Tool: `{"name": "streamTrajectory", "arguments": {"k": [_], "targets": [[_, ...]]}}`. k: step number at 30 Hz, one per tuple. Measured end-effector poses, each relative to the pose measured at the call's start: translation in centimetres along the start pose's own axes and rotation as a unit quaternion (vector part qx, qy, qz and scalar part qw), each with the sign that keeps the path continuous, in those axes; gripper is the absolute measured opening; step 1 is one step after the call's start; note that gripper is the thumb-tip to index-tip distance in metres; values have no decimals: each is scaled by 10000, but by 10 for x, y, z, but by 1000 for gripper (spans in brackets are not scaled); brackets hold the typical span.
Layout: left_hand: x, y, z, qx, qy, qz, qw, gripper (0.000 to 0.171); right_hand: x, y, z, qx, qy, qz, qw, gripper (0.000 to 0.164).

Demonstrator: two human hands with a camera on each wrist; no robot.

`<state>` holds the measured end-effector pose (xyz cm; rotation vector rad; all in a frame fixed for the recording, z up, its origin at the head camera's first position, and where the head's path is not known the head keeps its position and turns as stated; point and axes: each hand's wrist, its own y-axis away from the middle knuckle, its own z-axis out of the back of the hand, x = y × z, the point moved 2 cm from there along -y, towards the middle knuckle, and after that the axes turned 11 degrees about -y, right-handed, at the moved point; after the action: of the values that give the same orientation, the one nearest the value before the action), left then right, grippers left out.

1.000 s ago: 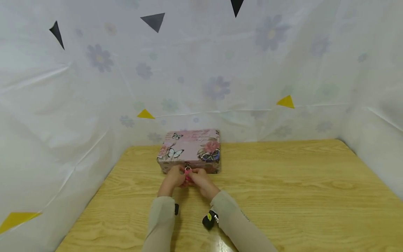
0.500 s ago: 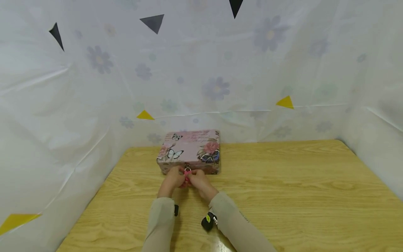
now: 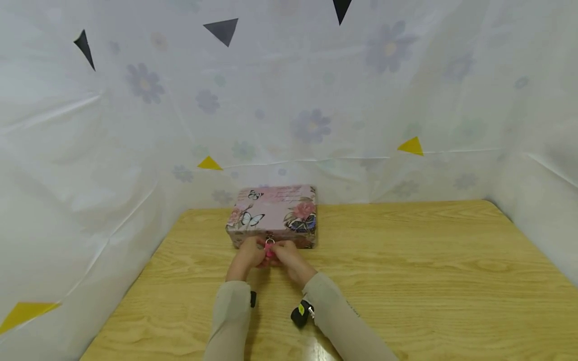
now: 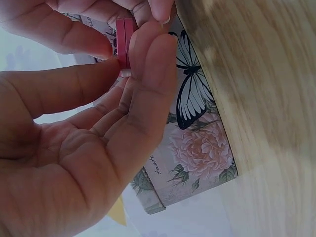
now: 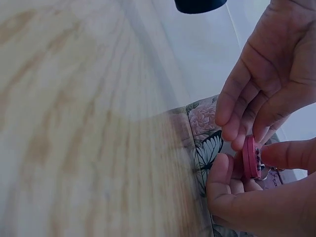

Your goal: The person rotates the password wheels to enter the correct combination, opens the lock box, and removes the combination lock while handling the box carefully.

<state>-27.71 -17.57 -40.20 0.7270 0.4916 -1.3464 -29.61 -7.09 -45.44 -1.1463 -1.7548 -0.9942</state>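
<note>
A small pink padlock with a silver shackle hangs at the front clasp of a pink box printed with butterflies and roses. The box lid is down. From the left, my left hand pinches the padlock between thumb and fingers. My right hand pinches it from the other side, its thumb at the face with small dark dials. In the left wrist view the pink padlock body stands between the fingertips of both hands. The numbers on the dials are too small to read.
The box stands near the back edge of a wood-grain table. White flowered sheeting rises behind and at both sides, with black and yellow triangles on it. A black wrist device sits below the right sleeve.
Both hands stay at the padlock with almost no visible motion. The whole head view shifts very slightly; the box and padlock keep their places.
</note>
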Motion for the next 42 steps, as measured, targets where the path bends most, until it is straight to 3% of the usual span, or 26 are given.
{"name": "streamTrajectory", "arguments": {"k": [23,42], "targets": [[-1,1,0,14,-33,-3,10000,20,1,-2,1,165,99,178,9997,21],[0,0,1,61,49,157,9998,23,1,0,1,147,-175,-17,9997,17]]}}
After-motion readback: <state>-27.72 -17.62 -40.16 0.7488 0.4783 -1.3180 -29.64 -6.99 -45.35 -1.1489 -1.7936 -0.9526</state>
